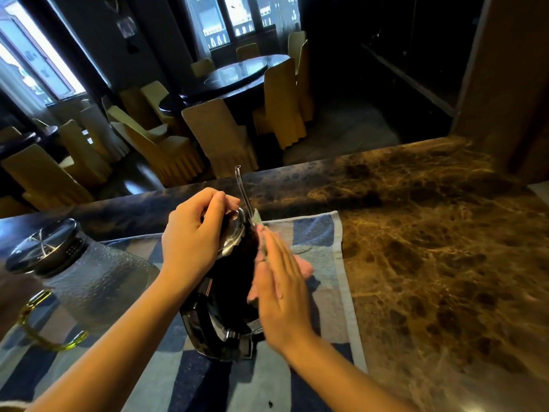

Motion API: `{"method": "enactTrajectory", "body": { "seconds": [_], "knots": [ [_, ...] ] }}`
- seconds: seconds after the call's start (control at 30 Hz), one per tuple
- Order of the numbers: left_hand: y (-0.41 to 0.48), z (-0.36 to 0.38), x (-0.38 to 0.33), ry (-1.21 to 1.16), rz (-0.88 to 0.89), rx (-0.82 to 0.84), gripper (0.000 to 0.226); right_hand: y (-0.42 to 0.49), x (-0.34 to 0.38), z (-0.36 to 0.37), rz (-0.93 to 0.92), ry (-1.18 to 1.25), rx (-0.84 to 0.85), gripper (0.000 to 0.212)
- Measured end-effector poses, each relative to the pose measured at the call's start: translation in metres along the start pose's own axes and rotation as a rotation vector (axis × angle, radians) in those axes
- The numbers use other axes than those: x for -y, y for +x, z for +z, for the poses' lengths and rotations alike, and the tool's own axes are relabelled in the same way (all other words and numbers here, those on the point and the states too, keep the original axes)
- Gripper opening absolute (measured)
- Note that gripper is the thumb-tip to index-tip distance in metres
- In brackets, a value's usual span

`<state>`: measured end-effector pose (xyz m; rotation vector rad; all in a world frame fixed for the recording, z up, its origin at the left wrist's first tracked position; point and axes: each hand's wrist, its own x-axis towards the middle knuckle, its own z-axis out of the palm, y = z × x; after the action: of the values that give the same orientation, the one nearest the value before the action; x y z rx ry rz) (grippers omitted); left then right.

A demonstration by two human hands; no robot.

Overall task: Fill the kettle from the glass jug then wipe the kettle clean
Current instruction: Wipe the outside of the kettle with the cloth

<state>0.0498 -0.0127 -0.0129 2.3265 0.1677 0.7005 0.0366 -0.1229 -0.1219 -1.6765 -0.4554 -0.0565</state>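
Observation:
A dark kettle (225, 295) with a thin curved spout (243, 188) stands on a blue checked towel (323, 233). My left hand (193, 233) rests on top of the kettle, fingers closed around its shiny lid (233, 236). My right hand (282, 295) lies flat against the kettle's right side, pressing a pink cloth (304, 267) to it; the cloth shows beyond my fingers. The glass jug (89, 278) with a dark round lid (44, 245) and a yellow-green handle (38, 331) stands to the left on the same towel.
The towel lies on a brown marble counter (430, 248) that stretches to the right. Beyond the counter's far edge sits a dim dining room with round tables (234, 72) and several covered chairs (219, 135). A wooden pillar (505, 78) rises at the right.

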Motion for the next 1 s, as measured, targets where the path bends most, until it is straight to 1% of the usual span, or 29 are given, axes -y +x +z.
{"method": "enactTrajectory", "body": {
  "seconds": [0.03, 0.1, 0.17, 0.2, 0.27, 0.33, 0.4, 0.47, 0.5, 0.6, 0.63, 0.7, 0.77, 0.83, 0.87, 0.93, 0.97, 1.0],
  "knots": [
    [0.000, 0.000, 0.000, -0.003, 0.002, -0.004, 0.030, 0.001, 0.009, 0.003, -0.061, 0.007, -0.002, 0.066],
    [-0.001, 0.000, 0.000, 0.002, 0.014, -0.010, 0.029, 0.014, 0.029, 0.004, -0.109, 0.009, 0.001, 0.069],
    [0.000, -0.001, -0.001, 0.012, 0.020, -0.017, 0.027, 0.035, 0.036, -0.001, -0.125, -0.014, 0.015, 0.061],
    [0.001, -0.001, -0.001, 0.019, 0.018, -0.016, 0.026, 0.047, 0.033, -0.005, -0.116, -0.030, 0.053, 0.056],
    [0.002, 0.000, 0.000, 0.024, 0.009, -0.007, 0.027, 0.063, 0.018, -0.013, -0.002, -0.049, 0.180, 0.049],
    [0.001, -0.001, 0.001, 0.029, 0.000, -0.008, 0.026, 0.068, -0.002, -0.017, 0.191, -0.018, 0.232, 0.048],
    [0.000, -0.001, 0.001, 0.036, -0.007, -0.004, 0.026, 0.057, -0.015, -0.019, 0.322, -0.006, 0.189, 0.045],
    [0.000, -0.001, 0.000, 0.036, -0.014, 0.002, 0.027, 0.033, -0.015, -0.020, 0.334, -0.003, 0.135, 0.044],
    [-0.001, 0.000, -0.001, 0.038, -0.013, 0.000, 0.027, 0.020, -0.008, -0.019, 0.301, -0.008, 0.128, 0.047],
    [0.000, -0.001, -0.002, 0.039, 0.002, -0.016, 0.026, 0.007, 0.032, -0.008, 0.094, 0.061, 0.149, 0.075],
    [0.000, -0.001, -0.002, 0.029, 0.008, -0.020, 0.026, 0.014, 0.044, -0.005, 0.050, 0.098, 0.151, 0.077],
    [0.000, 0.000, -0.003, 0.014, 0.011, -0.032, 0.021, 0.037, 0.047, -0.002, 0.021, 0.099, 0.130, 0.070],
    [-0.001, 0.000, -0.005, 0.006, 0.000, -0.054, 0.014, 0.060, 0.034, -0.008, 0.077, 0.040, 0.156, 0.063],
    [-0.001, 0.000, -0.005, -0.005, -0.019, -0.062, 0.014, 0.072, 0.012, -0.015, 0.227, 0.003, 0.194, 0.068],
    [-0.001, 0.000, -0.004, -0.002, -0.024, -0.057, 0.014, 0.070, 0.002, -0.018, 0.291, -0.003, 0.180, 0.070],
    [-0.002, 0.000, -0.003, 0.009, -0.030, -0.047, 0.014, 0.048, -0.005, -0.018, 0.328, -0.020, 0.115, 0.063],
    [-0.002, 0.000, -0.004, 0.009, -0.035, -0.045, 0.014, 0.029, -0.004, -0.016, 0.321, -0.026, 0.076, 0.064],
    [-0.002, 0.000, -0.004, 0.006, -0.041, -0.045, 0.014, 0.010, -0.001, -0.010, 0.303, -0.031, 0.054, 0.073]
  ]
}}
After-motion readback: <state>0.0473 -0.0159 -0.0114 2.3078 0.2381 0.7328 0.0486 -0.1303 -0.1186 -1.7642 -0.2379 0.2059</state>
